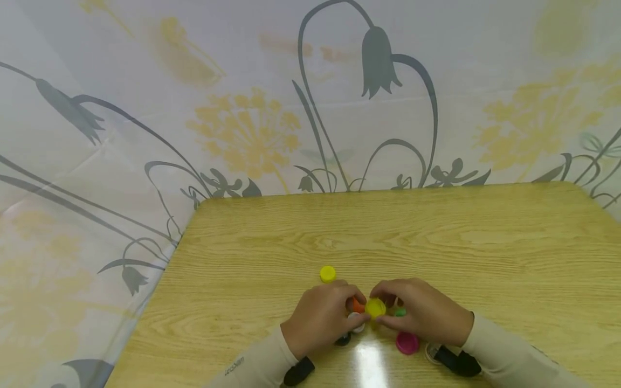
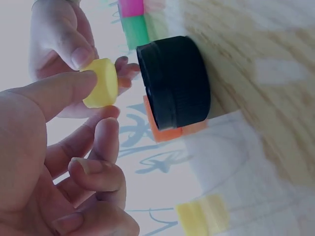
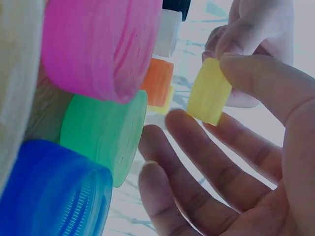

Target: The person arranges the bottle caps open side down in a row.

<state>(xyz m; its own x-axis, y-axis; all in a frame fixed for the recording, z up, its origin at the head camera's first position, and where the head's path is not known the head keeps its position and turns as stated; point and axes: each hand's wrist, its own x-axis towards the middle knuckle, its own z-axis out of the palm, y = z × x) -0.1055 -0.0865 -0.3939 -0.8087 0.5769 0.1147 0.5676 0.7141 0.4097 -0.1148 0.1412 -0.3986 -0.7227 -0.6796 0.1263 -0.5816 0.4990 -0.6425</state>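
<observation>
Between my two hands is a yellow bottle cap (image 1: pixel 375 308), raised above the table and turned with its hollow side up in the head view. My left hand (image 1: pixel 326 315) pinches its left side, the thumb (image 2: pixel 74 88) flat on it and the other fingers loosely bent. From the other side my right hand (image 1: pixel 427 311) pinches the same cap with thumb and fingertips. Beside the left hand lie an orange cap (image 1: pixel 358 306), a white cap (image 1: pixel 357 322) and a black cap (image 2: pixel 174 83). A green cap (image 3: pixel 106 135) is partly covered by the right hand in the head view.
A second yellow cap (image 1: pixel 328 274) lies just beyond the left hand. Near the right wrist are a pink cap (image 1: pixel 407 343) and a blue cap (image 3: pixel 54 191). The wooden table (image 1: pixel 388 231) meets a flower-patterned cloth (image 1: pixel 242 54) at its far edge.
</observation>
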